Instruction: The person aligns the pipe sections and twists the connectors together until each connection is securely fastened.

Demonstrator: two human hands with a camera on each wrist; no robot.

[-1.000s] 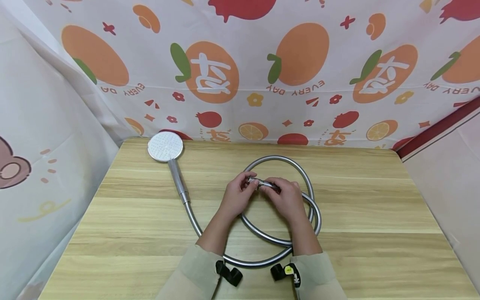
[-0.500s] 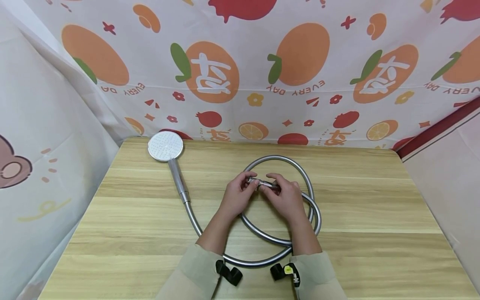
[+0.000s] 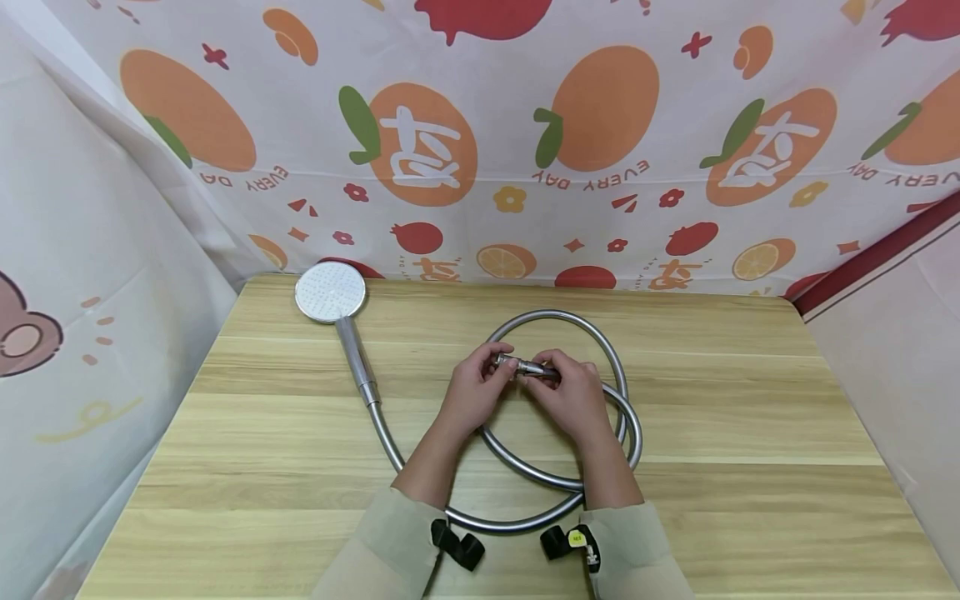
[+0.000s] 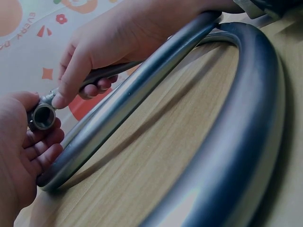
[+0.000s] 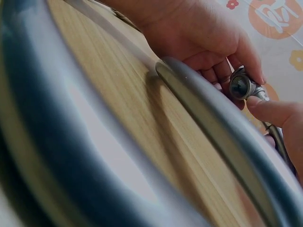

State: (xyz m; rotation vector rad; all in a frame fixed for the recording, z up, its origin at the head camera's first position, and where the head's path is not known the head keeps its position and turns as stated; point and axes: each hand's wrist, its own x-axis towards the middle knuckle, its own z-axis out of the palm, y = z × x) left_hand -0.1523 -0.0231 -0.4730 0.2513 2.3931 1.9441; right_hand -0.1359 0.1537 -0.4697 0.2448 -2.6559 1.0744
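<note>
In the head view my left hand (image 3: 471,393) pinches a small metal fitting at one end of the shower hose (image 3: 517,527). The fitting (image 4: 43,117) shows a round, internally threaded opening in the left wrist view. Close beside it, the thumb and fingers of my right hand (image 3: 577,400) grip the hose end where it joins the fitting. That joint is partly hidden by my fingers. The hose lies coiled on the table below and around both hands. Its other end runs left into the handle of a shower head (image 3: 330,292), which lies face up.
The wooden table (image 3: 750,400) carries the hose and shower head. A fruit-print curtain (image 3: 510,125) hangs along its back edge, and a pale cloth (image 3: 97,250) hangs at the left. My forearms cross over the lower part of the coil.
My right index finger lifted away from the hose end half a second ago and is back against it now. The left hand, hose coil and shower head have stayed in place.
</note>
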